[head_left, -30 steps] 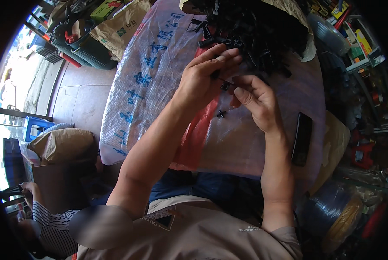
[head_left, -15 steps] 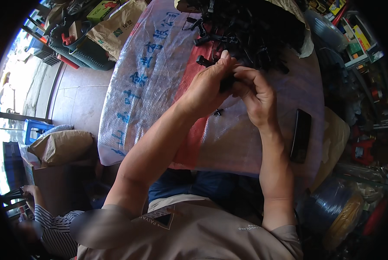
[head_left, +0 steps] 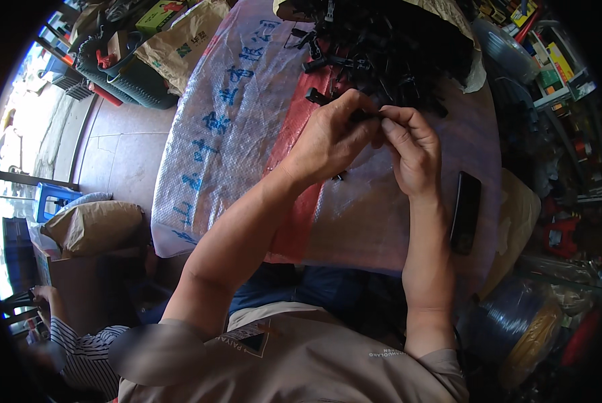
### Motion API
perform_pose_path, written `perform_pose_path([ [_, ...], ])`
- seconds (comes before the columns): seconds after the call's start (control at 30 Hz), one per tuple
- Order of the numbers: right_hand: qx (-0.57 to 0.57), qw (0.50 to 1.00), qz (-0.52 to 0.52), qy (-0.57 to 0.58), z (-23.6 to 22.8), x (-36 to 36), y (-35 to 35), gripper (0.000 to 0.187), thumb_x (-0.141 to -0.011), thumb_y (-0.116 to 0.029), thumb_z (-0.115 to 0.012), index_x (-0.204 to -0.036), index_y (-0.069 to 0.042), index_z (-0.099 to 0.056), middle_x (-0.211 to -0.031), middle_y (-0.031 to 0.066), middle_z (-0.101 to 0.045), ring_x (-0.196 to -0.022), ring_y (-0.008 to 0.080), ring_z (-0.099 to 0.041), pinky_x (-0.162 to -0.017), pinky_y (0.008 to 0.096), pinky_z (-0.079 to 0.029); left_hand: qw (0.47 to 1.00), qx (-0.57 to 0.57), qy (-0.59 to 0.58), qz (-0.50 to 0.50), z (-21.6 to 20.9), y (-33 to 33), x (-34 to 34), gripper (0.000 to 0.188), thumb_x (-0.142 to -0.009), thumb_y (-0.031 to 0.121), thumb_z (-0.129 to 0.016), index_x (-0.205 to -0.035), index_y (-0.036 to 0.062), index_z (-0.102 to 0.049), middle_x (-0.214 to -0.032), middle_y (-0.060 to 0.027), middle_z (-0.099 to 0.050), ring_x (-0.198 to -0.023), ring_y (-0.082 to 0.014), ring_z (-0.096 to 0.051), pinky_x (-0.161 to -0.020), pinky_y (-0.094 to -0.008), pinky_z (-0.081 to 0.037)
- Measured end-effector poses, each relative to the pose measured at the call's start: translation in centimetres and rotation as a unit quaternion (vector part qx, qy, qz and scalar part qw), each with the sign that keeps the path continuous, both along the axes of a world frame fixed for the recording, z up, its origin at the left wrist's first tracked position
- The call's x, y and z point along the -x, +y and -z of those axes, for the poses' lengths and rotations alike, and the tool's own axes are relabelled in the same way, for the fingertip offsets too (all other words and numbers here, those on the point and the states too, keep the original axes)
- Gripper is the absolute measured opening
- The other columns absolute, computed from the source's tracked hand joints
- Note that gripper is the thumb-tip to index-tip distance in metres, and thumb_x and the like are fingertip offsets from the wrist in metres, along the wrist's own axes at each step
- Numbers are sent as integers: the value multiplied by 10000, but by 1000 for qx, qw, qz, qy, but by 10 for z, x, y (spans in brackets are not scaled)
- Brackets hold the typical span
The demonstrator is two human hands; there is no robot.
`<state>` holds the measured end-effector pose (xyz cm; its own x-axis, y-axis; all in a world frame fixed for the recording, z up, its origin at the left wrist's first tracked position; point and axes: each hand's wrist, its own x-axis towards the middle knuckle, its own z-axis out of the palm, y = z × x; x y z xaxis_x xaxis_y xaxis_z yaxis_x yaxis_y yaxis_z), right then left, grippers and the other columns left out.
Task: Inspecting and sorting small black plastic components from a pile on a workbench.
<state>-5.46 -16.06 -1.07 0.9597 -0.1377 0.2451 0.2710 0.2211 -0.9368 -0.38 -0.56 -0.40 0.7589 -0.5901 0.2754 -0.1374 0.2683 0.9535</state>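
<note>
— From the head view, what were the two hands doing?

— The left hand (head_left: 331,138) and the right hand (head_left: 412,151) met over the worktop (head_left: 381,221), fingertips nearly touching. Between them sat a small black plastic part (head_left: 367,115). The left grip was clamped on it, thumb and fingers pressed together; the right grip was pinched closed against the same part from the other side.

— Where was that part in relation to everything else?

— Just in front of the pile of black parts (head_left: 388,47) heaped at the far edge of the worktop, held a little above the woven plastic sheet (head_left: 240,114) that covered the surface. Another small black piece (head_left: 340,176) lay on the sheet under the left wrist.

— Anything else on the worktop?

— A dark phone (head_left: 465,211) lay flat to the right of the right forearm, well apart from the hands.

— And around it?

— A brown paper sack (head_left: 187,40) and dark crates (head_left: 123,77) stood on the floor to the far left. A coil of clear tubing (head_left: 509,322) sat low on the right. At lower left, another person's hand (head_left: 42,295) and striped sleeve (head_left: 82,349) showed.
</note>
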Motion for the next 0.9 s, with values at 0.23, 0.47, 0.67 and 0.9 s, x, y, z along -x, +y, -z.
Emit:
perform_pose_path([
  [0.23,-1,1000,-14,-14,4,-1,-3,116,-915,-45,-569,-1008,14,-606,-849,49,-628,-730,106,-580,-686,242,-481,1000,-7,-24,-17,0,1,0,95,-920,29,-544,-990,-30,-517,-847,-83,-626,-805,-127,-616,-730,-264,-500],
  [0.47,-6,1000,-17,-12,6,-1,0,115,-909,-28,-557,-1007,8,-602,-848,52,-624,-724,103,-573,-674,242,-473,995,-66,-61,-46,-3,4,3,93,-930,25,-531,-1010,-23,-519,-876,-75,-613,-829,-114,-601,-752,-260,-496],
  [0.67,-31,999,14,2,5,-2,6,83,-909,-27,-553,-972,-1,-598,-811,46,-618,-707,98,-566,-658,234,-460,996,-52,-59,-49,6,0,1,138,-940,61,-541,-1053,-17,-537,-912,-70,-611,-853,-102,-579,-766,-248,-484],
  [0.9,99,992,76,2,10,-5,17,102,-926,-93,-603,-977,-4,-597,-771,7,-609,-662,64,-546,-609,229,-458,963,151,216,-57,6,-1,-16,232,-956,77,-480,-1148,-38,-541,-1112,-153,-620,-992,-248,-627,-874,-341,-509],
])
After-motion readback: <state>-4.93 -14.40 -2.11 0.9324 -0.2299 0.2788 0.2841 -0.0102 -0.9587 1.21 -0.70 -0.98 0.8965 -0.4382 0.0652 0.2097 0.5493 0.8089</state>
